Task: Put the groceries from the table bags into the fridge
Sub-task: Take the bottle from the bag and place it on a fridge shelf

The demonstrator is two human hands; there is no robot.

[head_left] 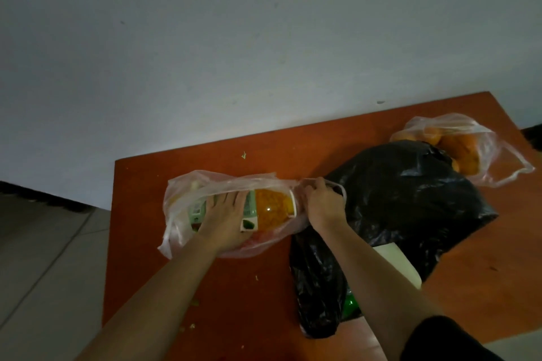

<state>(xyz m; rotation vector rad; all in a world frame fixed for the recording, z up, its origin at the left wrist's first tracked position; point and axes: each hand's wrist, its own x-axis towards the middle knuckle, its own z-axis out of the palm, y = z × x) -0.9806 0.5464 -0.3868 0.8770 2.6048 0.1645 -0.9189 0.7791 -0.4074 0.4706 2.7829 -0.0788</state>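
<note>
Black bag (404, 202) contents hidden, hands (225, 214) in clear bag (187, 193)

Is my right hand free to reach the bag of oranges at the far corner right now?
Probably not at once: the right hand is gripping the clear bag's handle, and the black bag bulges between it and the bag of oranges.

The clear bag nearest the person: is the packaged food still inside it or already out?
Inside. The package lies within the clear bag; the left hand reaches in, the right hand grips its handle.
</note>
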